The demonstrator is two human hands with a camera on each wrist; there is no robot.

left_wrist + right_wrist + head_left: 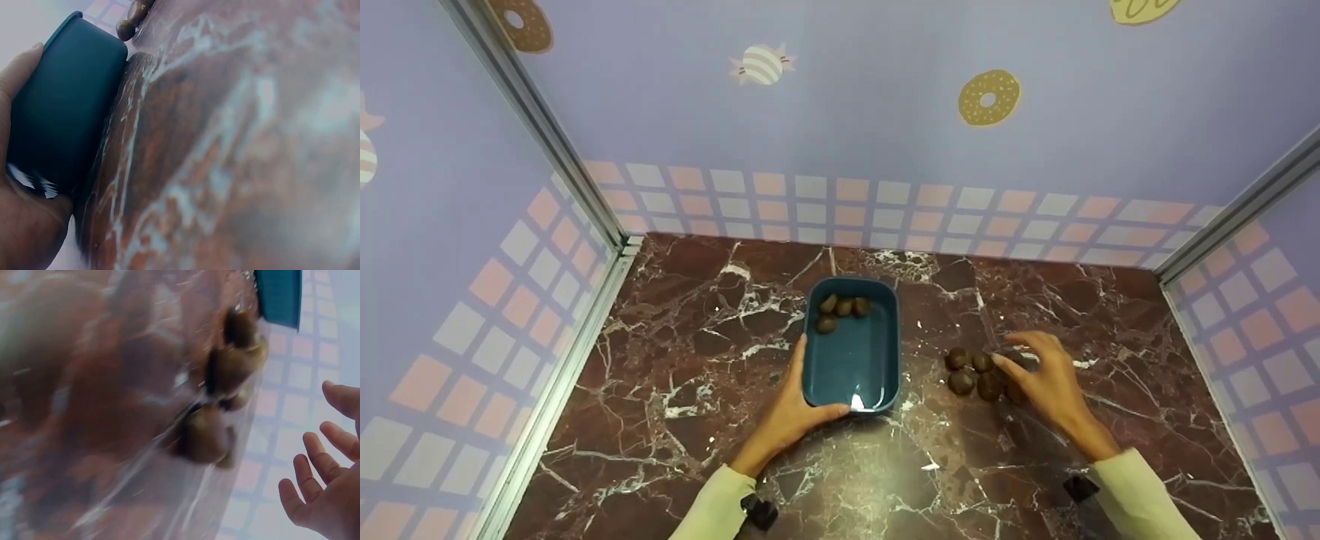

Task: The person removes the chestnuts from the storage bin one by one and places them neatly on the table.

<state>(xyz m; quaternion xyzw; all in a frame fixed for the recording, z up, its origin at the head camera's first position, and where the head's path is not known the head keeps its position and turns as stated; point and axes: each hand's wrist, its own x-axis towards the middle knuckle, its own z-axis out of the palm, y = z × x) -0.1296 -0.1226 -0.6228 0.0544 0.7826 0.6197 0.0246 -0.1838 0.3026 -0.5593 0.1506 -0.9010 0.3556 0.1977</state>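
A deep blue rectangular container point(849, 367) stands on the marble surface, with several brown chestnuts point(826, 324) gathered at its far left end. My left hand point(795, 409) grips its near left corner, thumb along the near rim and fingers along the left wall. The left wrist view shows that hand point(31, 230) against the container's outer wall point(73, 95). To the right lies a cluster of several more chestnuts point(961, 382). Over the right side of this cluster is my right hand point(1051, 379), thumb and fingers apart; in the right wrist view its fingers hold nothing beside the chestnuts point(205, 433).
Dark red marble tabletop point(697, 450) with white veins extends around the container. A lilac patterned wall point(855, 135) closes off the back, and side panels point(450, 322) with metal edge strips stand left and right.
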